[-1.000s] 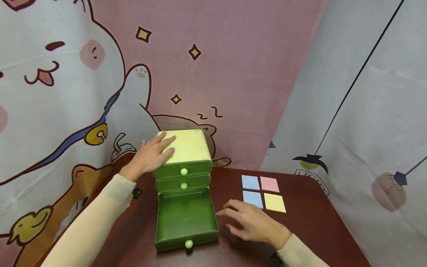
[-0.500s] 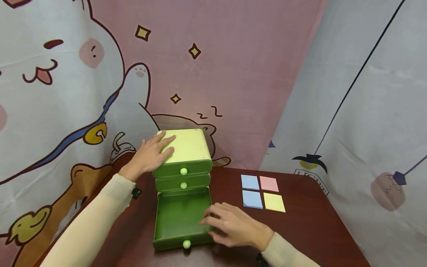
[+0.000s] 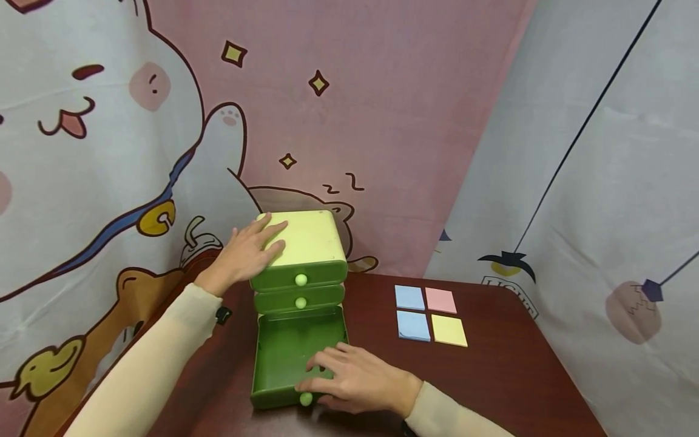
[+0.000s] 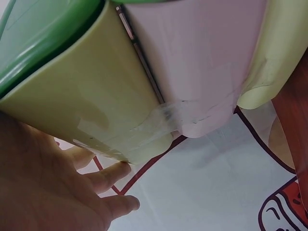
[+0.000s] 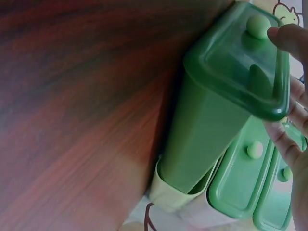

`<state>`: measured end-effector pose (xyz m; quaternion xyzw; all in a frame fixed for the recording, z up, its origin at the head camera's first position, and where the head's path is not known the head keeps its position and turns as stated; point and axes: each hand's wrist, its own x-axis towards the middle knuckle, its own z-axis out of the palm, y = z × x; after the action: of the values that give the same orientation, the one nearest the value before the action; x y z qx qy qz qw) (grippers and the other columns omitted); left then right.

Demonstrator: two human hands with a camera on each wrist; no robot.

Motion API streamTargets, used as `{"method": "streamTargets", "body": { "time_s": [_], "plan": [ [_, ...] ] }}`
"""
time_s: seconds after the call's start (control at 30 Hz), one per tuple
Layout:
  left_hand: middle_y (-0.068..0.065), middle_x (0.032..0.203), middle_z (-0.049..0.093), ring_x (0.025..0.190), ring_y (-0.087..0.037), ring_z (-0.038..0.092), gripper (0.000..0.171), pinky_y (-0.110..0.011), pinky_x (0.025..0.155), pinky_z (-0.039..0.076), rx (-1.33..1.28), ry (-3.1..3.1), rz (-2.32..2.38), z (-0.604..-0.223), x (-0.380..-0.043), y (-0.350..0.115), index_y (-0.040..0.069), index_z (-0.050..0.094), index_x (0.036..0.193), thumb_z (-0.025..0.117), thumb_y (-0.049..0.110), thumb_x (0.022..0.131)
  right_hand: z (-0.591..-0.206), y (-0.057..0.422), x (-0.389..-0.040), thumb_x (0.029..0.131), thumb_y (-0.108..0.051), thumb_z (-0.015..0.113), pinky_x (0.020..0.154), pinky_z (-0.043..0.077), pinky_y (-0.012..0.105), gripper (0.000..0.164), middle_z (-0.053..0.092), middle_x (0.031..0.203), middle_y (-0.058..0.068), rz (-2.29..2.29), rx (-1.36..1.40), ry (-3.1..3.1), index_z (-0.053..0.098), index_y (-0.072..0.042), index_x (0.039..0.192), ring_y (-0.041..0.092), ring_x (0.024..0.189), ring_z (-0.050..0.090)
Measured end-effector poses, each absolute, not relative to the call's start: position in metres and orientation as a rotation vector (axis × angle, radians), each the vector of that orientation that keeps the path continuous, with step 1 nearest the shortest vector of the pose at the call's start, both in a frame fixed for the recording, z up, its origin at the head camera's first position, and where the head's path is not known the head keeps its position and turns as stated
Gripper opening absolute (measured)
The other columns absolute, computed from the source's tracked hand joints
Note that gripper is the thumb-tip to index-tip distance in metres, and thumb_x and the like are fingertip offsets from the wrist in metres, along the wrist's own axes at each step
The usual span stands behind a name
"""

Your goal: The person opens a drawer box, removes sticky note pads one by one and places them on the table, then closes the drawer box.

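Observation:
A small drawer cabinet [image 3: 308, 240] with a pale yellow top and green drawer fronts stands on the table. Its bottom drawer [image 3: 289, 352] is pulled out and nothing lies inside. On the cabinet's top rests my left hand [image 3: 240, 254], fingers spread; the left wrist view shows the pale yellow side [image 4: 96, 91] beside that hand. My right hand [image 3: 357, 379] hovers over the drawer's front right corner, fingers loosely bent. In the right wrist view, the thumb tip lies at or very near the round light-green knob [image 5: 258, 26]; contact is hard to tell.
To the right lie two blue sticky-note pads, the nearer blue pad [image 3: 413, 326] and the farther blue pad [image 3: 409, 297], with a pink pad [image 3: 440, 300] and a yellow pad [image 3: 449, 330]. Behind the dark red-brown table [image 3: 508, 364] hangs a cartoon-printed curtain [image 3: 393, 121].
My right hand has moved left from beside the open drawer to above its front edge near the knob. The left hand has stayed on the cabinet top.

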<state>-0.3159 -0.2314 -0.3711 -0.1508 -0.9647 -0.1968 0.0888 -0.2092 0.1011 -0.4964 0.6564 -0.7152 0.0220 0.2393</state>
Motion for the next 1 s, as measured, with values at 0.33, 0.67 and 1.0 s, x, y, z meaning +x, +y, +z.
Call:
{"method": "streamTargets", "body": {
  "time_s": [0.33,0.67,1.0],
  "plan": [
    [-0.020,0.197,0.015,0.179,-0.058,0.019,0.067,-0.090,0.139,0.004,-0.449,-2.871,-0.583,-0.371,-0.317,-0.232,0.029,0.036,0.185,0.037,0.058,0.125,-0.504,0.089,-0.206,0.111,-0.044,0.081,0.089,0.048,0.021,0.027,0.070,0.138,-0.011,-0.096,1.795,-1.864,0.077,-0.043,0.137,0.004,0.113,0.069],
    [-0.020,0.197,0.015,0.179,-0.057,0.019,0.067,-0.089,0.139,0.004,-0.446,-2.869,-0.592,-0.371,-0.316,-0.231,0.029,0.036,0.185,0.037,0.058,0.125,-0.508,0.082,-0.206,0.114,-0.046,0.074,0.085,0.046,0.023,0.009,0.071,0.132,-0.012,-0.149,1.756,-1.788,0.078,-0.040,0.120,0.006,0.107,0.065],
    [-0.020,0.197,0.016,0.179,-0.058,0.020,0.066,-0.090,0.139,0.005,-0.446,-2.869,-0.580,-0.372,-0.317,-0.232,0.029,0.036,0.185,0.038,0.057,0.125,-0.508,0.084,-0.210,0.111,-0.043,0.078,0.091,0.051,0.025,0.007,0.069,0.130,-0.011,-0.175,1.718,-1.777,0.081,-0.040,0.116,0.006,0.109,0.066]
  ]
}}
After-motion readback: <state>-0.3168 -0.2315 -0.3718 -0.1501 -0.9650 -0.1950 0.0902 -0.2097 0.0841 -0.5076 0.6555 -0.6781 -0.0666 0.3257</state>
